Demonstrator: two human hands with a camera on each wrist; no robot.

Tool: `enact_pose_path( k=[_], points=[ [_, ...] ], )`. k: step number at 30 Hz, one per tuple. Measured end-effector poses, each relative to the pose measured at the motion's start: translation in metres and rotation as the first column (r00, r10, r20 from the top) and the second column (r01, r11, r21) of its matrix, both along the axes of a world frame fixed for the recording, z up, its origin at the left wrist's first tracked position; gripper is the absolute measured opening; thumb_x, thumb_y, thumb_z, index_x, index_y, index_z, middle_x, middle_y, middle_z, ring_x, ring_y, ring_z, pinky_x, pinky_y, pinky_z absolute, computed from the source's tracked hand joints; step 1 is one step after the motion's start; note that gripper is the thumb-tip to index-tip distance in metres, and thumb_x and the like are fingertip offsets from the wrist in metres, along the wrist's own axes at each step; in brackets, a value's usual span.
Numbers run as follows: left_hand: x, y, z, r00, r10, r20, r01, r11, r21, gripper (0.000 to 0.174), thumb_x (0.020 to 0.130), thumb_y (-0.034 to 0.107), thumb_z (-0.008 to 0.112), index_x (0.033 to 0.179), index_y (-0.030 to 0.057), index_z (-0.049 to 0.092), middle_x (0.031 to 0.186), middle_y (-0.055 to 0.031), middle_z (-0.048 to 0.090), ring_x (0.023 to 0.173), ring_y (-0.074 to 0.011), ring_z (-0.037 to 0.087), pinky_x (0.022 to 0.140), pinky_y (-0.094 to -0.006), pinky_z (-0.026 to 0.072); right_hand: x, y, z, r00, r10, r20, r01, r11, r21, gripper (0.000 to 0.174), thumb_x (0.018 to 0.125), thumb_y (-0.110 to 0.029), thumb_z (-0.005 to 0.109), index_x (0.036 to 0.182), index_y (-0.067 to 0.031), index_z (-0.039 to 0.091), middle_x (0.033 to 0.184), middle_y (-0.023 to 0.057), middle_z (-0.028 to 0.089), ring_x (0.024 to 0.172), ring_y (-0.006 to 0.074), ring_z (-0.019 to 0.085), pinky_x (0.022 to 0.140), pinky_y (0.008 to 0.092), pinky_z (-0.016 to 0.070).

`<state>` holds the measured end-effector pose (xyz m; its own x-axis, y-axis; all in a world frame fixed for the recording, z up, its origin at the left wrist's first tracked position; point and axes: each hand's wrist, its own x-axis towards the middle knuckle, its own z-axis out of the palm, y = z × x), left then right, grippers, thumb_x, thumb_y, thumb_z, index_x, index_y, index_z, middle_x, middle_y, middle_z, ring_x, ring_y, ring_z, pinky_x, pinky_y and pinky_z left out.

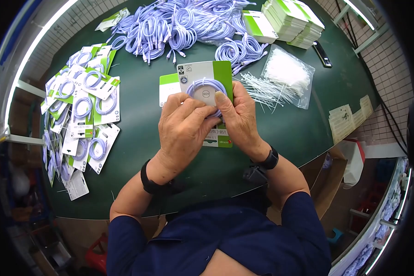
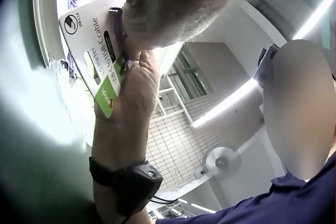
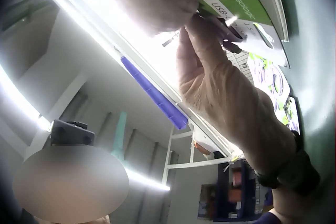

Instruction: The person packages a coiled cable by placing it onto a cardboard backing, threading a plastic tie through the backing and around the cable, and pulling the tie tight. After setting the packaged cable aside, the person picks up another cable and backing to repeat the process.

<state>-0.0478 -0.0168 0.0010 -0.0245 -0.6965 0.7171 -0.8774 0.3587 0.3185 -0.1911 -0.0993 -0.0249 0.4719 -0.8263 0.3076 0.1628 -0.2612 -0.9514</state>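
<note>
Both hands hold one white and green packaging card (image 1: 202, 71) upright above the dark green table (image 1: 138, 152). A coiled lilac cable (image 1: 207, 84) lies on the card's face. My left hand (image 1: 188, 109) grips the card's lower left, with fingers curled over the coil's edge. My right hand (image 1: 229, 105) grips the right side, its thumb pressed on the coil. The left wrist view shows the card's back (image 2: 86, 50), pinched by the right hand (image 2: 134, 90). In the right wrist view the left hand (image 3: 215, 77) pinches the card's green end (image 3: 242, 2).
A heap of loose lilac cables (image 1: 179, 23) lies at the table's far side. Finished carded cables (image 1: 85, 103) are spread at the left. Blank cards (image 1: 292, 18) are stacked at the far right. A bag of white cable ties (image 1: 287, 71) and loose ties (image 1: 262, 92) lie right of the hands.
</note>
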Motion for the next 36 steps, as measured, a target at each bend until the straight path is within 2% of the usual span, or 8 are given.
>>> enact_pose_path(
  k=[5, 13, 16, 27, 31, 32, 34, 36],
  points=[
    [-0.003, -0.002, -0.005, 1.0, -0.023, 0.0, 0.023, 1.0, 0.021, 0.029, 0.068, 0.009, 0.087, 0.094, 0.006, 0.074, 0.092, -0.0034, 0.069, 0.092, -0.0273, 0.06, 0.082, -0.0395, 0.0482, 0.003, 0.002, -0.007, 0.998, -0.024, 0.066, 0.021, 0.999, 0.044, 0.026, 0.109, -0.023, 0.06, 0.121, -0.0001, 0.059, 0.104, 0.0013, 0.066, 0.091, 0.0046, 0.056, 0.079, 0.0223, 0.049],
    [0.001, -0.004, -0.019, 0.996, -0.093, 0.006, 0.093, 0.992, -0.084, 0.032, 0.067, 0.008, 0.087, 0.097, 0.0073, 0.075, 0.092, -0.0016, 0.068, 0.093, -0.0252, 0.061, 0.083, -0.04, 0.0457, 0.003, -0.006, -0.011, 0.998, -0.065, 0.01, 0.066, 0.993, -0.093, 0.025, 0.109, -0.023, 0.06, 0.12, -0.0012, 0.06, 0.105, 0.0016, 0.067, 0.093, 0.0047, 0.058, 0.08, 0.0232, 0.0512],
    [0.002, -0.004, -0.018, 0.995, -0.102, -0.011, 0.101, 0.992, -0.074, 0.031, 0.068, 0.008, 0.086, 0.097, 0.0079, 0.076, 0.092, -0.001, 0.067, 0.094, -0.0245, 0.061, 0.083, -0.0399, 0.0456, 0.0, -0.012, -0.007, 0.995, 0.002, 0.098, -0.006, 0.999, 0.041, 0.027, 0.109, -0.026, 0.059, 0.122, -0.0013, 0.061, 0.107, 0.0019, 0.068, 0.093, 0.005, 0.059, 0.08, 0.0232, 0.0521],
    [0.02, -0.009, -0.005, 0.972, -0.208, 0.111, 0.216, 0.974, -0.062, 0.037, 0.072, 0.016, 0.083, 0.108, 0.0099, 0.076, 0.096, 0.0, 0.064, 0.098, -0.0238, 0.059, 0.092, -0.0399, 0.0447, 0.001, -0.012, -0.003, 0.988, -0.01, 0.156, -0.001, 0.997, 0.071, 0.031, 0.109, -0.026, 0.06, 0.126, -0.0001, 0.06, 0.111, 0.004, 0.07, 0.097, 0.0058, 0.062, 0.083, 0.0239, 0.0533],
    [0.02, -0.006, 0.01, 0.987, -0.049, -0.155, 0.031, 0.993, -0.117, 0.043, 0.079, 0.017, 0.084, 0.119, 0.0059, 0.071, 0.099, -0.0044, 0.066, 0.103, -0.0214, 0.061, 0.094, -0.0398, 0.048, -0.002, -0.015, 0.004, 0.969, -0.043, 0.245, 0.015, 0.994, 0.112, 0.031, 0.109, -0.025, 0.06, 0.127, 0.0002, 0.06, 0.113, 0.0051, 0.07, 0.098, 0.0063, 0.063, 0.085, 0.0241, 0.0531],
    [0.021, -0.005, 0.006, 0.873, -0.114, -0.474, 0.129, 0.992, 0.001, 0.044, 0.082, 0.018, 0.083, 0.121, 0.0042, 0.07, 0.103, -0.0066, 0.067, 0.105, -0.0206, 0.062, 0.093, -0.0395, 0.0499, -0.004, -0.014, 0.005, 0.961, -0.059, 0.268, 0.028, 0.993, 0.118, 0.031, 0.109, -0.025, 0.06, 0.127, 0.0004, 0.06, 0.114, 0.0054, 0.071, 0.099, 0.0064, 0.064, 0.086, 0.0241, 0.053],
    [0.02, -0.003, 0.0, 0.372, -0.051, -0.927, 0.401, 0.909, 0.111, 0.044, 0.088, 0.018, 0.08, 0.126, 0.0007, 0.066, 0.109, -0.0109, 0.068, 0.109, -0.0191, 0.063, 0.091, -0.039, 0.0537, -0.003, -0.008, 0.006, 0.965, -0.054, 0.258, 0.026, 0.993, 0.111, 0.031, 0.109, -0.025, 0.061, 0.127, 0.0005, 0.06, 0.114, 0.0056, 0.071, 0.099, 0.007, 0.064, 0.087, 0.0247, 0.0529],
    [0.017, 0.0, -0.002, 0.362, -0.019, -0.932, 0.441, 0.885, 0.153, 0.043, 0.089, 0.017, 0.079, 0.126, -0.0008, 0.066, 0.11, -0.0117, 0.069, 0.108, -0.0185, 0.064, 0.088, -0.038, 0.055, -0.001, -0.004, 0.006, 0.971, -0.041, 0.237, 0.02, 0.996, 0.092, 0.032, 0.108, -0.025, 0.062, 0.127, 0.0008, 0.06, 0.115, 0.0058, 0.071, 0.1, 0.0082, 0.064, 0.089, 0.0258, 0.0528]
  ],
)
